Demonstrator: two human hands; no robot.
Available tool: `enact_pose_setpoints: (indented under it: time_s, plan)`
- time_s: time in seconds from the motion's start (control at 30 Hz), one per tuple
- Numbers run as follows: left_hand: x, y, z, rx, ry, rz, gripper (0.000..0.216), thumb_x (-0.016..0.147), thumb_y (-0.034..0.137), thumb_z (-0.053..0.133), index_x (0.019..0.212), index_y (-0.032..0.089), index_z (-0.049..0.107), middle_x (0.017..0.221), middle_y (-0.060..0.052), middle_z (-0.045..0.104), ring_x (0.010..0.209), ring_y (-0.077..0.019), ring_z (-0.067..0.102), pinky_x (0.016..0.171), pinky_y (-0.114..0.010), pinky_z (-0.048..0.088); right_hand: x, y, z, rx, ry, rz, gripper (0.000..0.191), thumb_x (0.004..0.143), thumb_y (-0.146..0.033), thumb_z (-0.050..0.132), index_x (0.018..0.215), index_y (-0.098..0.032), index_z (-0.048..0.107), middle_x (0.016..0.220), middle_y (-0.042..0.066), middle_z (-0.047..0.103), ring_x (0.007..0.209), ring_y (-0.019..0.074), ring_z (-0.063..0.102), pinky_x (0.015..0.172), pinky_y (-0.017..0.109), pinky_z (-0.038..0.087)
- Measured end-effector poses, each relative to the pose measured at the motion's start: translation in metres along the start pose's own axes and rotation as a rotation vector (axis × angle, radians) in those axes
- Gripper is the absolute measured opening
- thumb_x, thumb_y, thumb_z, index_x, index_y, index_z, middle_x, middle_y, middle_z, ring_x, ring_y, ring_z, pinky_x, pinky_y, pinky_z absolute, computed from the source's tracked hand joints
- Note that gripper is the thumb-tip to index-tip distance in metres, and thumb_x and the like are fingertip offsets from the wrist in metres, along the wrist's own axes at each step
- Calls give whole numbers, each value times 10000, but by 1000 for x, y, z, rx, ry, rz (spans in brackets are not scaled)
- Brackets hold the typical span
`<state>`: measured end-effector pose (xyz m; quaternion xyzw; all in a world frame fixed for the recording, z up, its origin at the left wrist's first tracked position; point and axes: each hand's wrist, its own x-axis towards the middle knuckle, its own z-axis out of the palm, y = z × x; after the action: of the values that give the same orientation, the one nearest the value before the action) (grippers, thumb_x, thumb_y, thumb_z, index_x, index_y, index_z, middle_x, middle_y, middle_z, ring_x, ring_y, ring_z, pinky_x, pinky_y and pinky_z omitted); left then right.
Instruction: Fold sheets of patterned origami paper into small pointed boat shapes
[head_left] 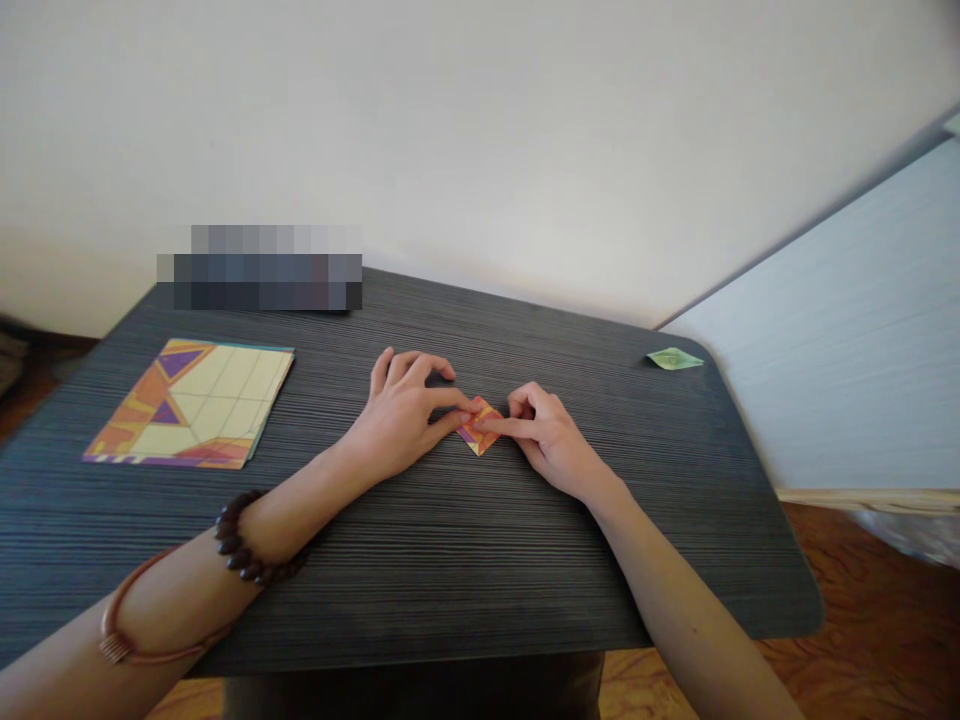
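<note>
A small folded paper (480, 443), orange, yellow and purple and roughly diamond-shaped, lies on the dark table between my hands. My left hand (409, 410) has its thumb and index fingertips together on the paper's left side, while its other fingers arch above the table. From the right, my right hand (551, 432) presses the paper with an outstretched index finger; its other fingers are curled in. Fingertips cover part of the paper's upper half. A green folded paper piece (675, 359) with pointed ends rests at the table's far right.
To the left lies a stack of patterned paper sheets (217, 400). A blurred-out object (262, 275) stands at the back left edge of the dark table (450, 570). A pale wall rises behind, and a light panel (840, 330) borders the right side.
</note>
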<state>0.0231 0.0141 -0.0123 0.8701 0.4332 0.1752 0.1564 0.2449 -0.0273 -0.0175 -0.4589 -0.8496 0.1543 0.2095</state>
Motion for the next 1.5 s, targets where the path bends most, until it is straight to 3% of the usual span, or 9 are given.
enact_pose_setpoints:
  time_s: [0.4, 0.97, 1.5]
  plan:
    - [-1, -1, -2, 7, -8, 21, 181, 855, 394, 540, 953, 369, 690, 1120, -11, 477, 1156, -254, 365, 1063, -606, 126, -3, 2, 1, -46, -15, -35, 402, 918, -150, 432, 1178, -418, 581, 889, 25, 417, 812, 137, 426, 738, 307, 393]
    - [-1, -8, -5, 2, -63, 42, 223, 862, 391, 522, 1026, 389, 674, 1134, -15, 441, 1165, -245, 368, 1080, -603, 110, -8, 14, -11, 63, 38, -52, 266, 888, -155, 470, 942, -262, 709, 858, 34, 455, 735, 114, 479, 649, 264, 433]
    - [-2, -12, -5, -24, -47, 73, 234, 866, 387, 515, 1046, 402, 665, 1140, -7, 440, 1156, -234, 366, 1093, -577, 116, -11, 15, -12, 108, 140, -36, 280, 863, -126, 476, 915, -261, 715, 815, 24, 468, 682, 110, 472, 616, 268, 426]
